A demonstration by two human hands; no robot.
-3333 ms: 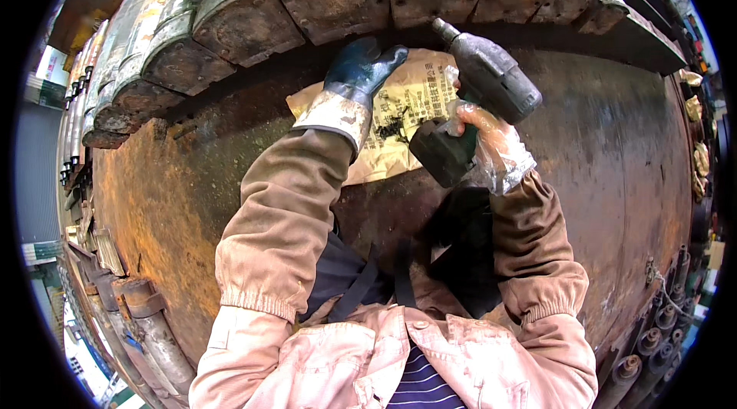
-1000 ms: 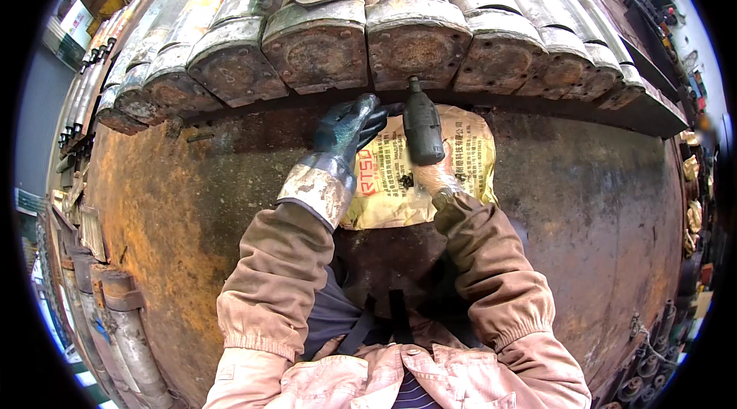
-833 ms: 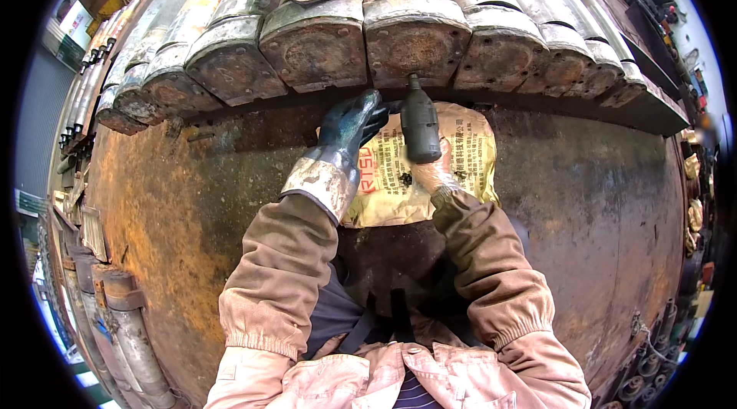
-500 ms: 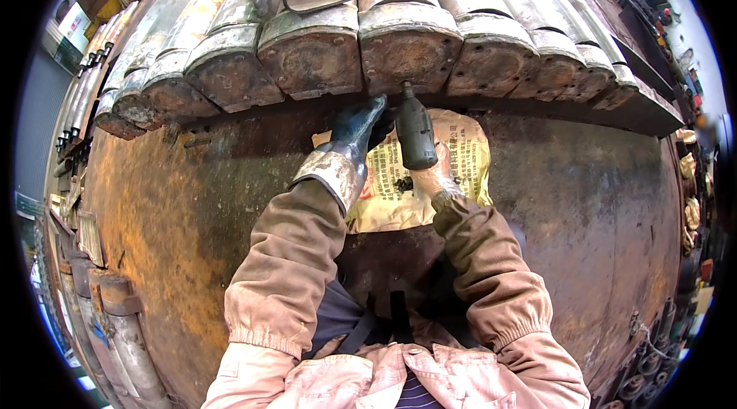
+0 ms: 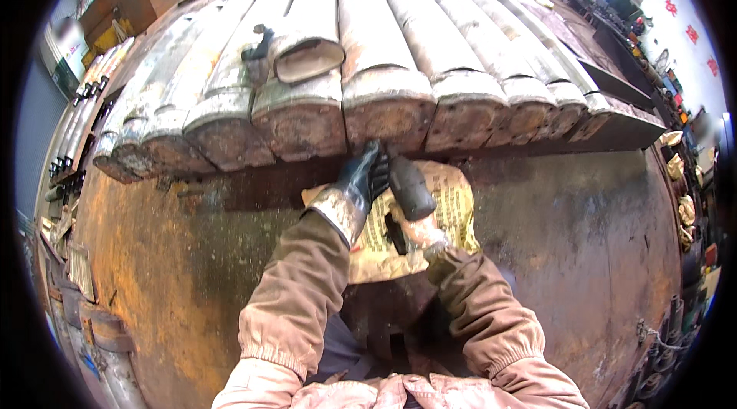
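Swung leftward since the earlier frame, the power driver (image 5: 412, 192) now has its nose close beside the gloved left hand (image 5: 358, 185).
The right hand (image 5: 418, 231) has its grip wrapped around the driver; whether the curled left one holds anything cannot be told. Both seem to share one spot, by the capped ends (image 5: 388, 121) and over yellow paper (image 5: 457, 195).

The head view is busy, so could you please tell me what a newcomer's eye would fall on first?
Probably the row of pale, worn metal cylinders across the upper middle, with rusty near ends. Just below, at the centre, the right hand grips a dark impact wrench, with the gloved left hand close beside it. Under both lies a yellow printed paper sheet.
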